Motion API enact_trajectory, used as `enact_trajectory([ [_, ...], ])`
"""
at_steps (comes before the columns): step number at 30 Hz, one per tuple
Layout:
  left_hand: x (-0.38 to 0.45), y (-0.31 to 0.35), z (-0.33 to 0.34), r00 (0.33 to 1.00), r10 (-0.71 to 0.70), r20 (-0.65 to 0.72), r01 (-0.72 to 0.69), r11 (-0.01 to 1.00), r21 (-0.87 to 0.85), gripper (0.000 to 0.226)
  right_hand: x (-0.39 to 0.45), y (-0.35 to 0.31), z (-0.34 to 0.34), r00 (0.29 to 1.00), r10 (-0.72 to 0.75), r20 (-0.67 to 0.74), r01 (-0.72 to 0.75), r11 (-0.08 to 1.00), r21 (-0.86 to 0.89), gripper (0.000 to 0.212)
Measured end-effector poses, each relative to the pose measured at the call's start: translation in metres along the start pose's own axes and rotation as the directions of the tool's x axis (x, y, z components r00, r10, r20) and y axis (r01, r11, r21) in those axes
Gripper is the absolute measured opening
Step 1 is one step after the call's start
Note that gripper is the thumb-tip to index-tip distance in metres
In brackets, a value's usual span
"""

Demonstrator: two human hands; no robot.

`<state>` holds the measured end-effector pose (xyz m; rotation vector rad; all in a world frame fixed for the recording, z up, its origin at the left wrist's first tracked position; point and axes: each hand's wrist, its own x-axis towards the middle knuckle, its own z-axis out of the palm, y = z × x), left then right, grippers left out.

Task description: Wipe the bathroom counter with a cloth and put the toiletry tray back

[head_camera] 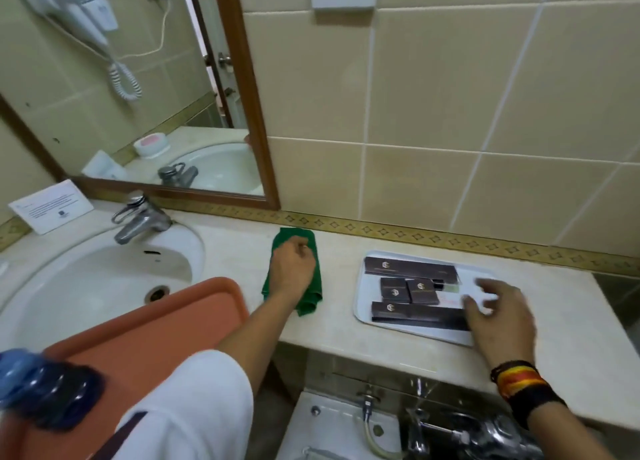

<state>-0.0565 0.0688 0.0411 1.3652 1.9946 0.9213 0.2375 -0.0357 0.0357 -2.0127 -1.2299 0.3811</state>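
Observation:
A green cloth lies flat on the beige marble counter to the right of the sink. My left hand presses down on it with fingers curled. A white toiletry tray sits further right on the counter and holds several dark brown boxes. My right hand, blurred and with fingers spread, hovers over the tray's right end; whether it touches the tray is unclear. A black, red and yellow wristband is on that wrist.
A white round sink with a chrome tap is at the left. An orange tray sticks out over the sink's front. A white card leans by the mirror. A toilet cistern stands below the counter edge.

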Motion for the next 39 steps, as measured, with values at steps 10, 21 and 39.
enact_trajectory([
  [10,0.127,-0.064,0.001,0.966,0.135,0.219,-0.212,0.9,0.38,0.053,-0.054,-0.153,0.211,0.907,-0.032,0.42,0.069,0.995,-0.075,0.046],
  [21,0.093,-0.038,-0.012,0.986,0.14,0.089,-0.156,0.967,0.199,0.029,-0.055,-0.141,0.222,0.913,0.116,0.391,-0.223,0.945,0.241,0.042],
  [39,-0.035,-0.16,-0.177,0.957,0.29,-0.021,-0.244,0.839,0.486,0.049,-0.214,-0.177,0.172,0.842,-0.291,0.455,0.361,0.93,-0.072,0.026],
])
